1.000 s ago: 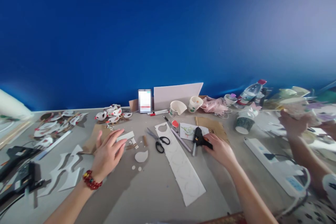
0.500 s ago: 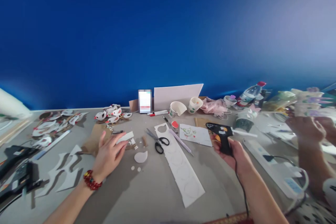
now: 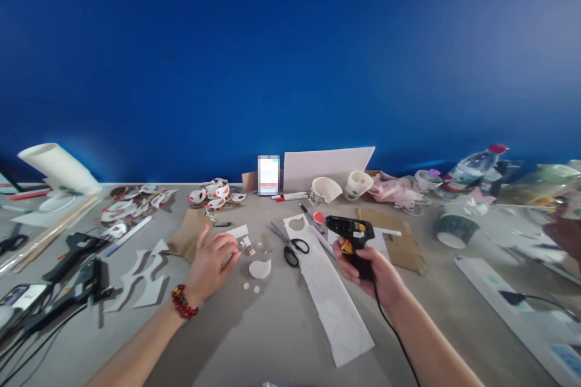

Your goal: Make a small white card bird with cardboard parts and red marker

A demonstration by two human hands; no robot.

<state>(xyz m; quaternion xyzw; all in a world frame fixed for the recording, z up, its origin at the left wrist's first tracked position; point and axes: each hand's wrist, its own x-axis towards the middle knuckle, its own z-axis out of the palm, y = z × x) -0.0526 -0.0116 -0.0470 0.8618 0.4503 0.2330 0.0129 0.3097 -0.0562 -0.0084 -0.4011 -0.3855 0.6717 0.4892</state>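
Note:
My right hand [image 3: 372, 269] grips a black hot glue gun [image 3: 351, 230] with an orange trigger, its nozzle pointing left above the paper and a white glue stick showing at its rear. Palm down, my left hand [image 3: 214, 263] has loosely bent fingers that are partly apart, with nothing visible in them. It is beside white paper scraps [image 3: 245, 243] and a piece of brown cardboard [image 3: 188, 233]. A white drop-shaped paper cutout [image 3: 260, 269] lies between my hands, near two small white discs [image 3: 251, 288]. Black-handled scissors [image 3: 293, 248] rest partly on a long white paper strip [image 3: 336, 308].
Red-and-white paper birds [image 3: 218, 193] and a screen [image 3: 269, 175] stand toward the wall. More glue guns [image 3: 75, 254] and cables lie left. Paper cups [image 3: 324, 190], a plastic bottle [image 3: 474, 166] and a power strip [image 3: 503, 308] are on the right.
The glue gun in my right hand has moved left, toward the paper strip. My left hand's fingers have curled in more. The view has turned left, leaving another person's hands mostly out at right.

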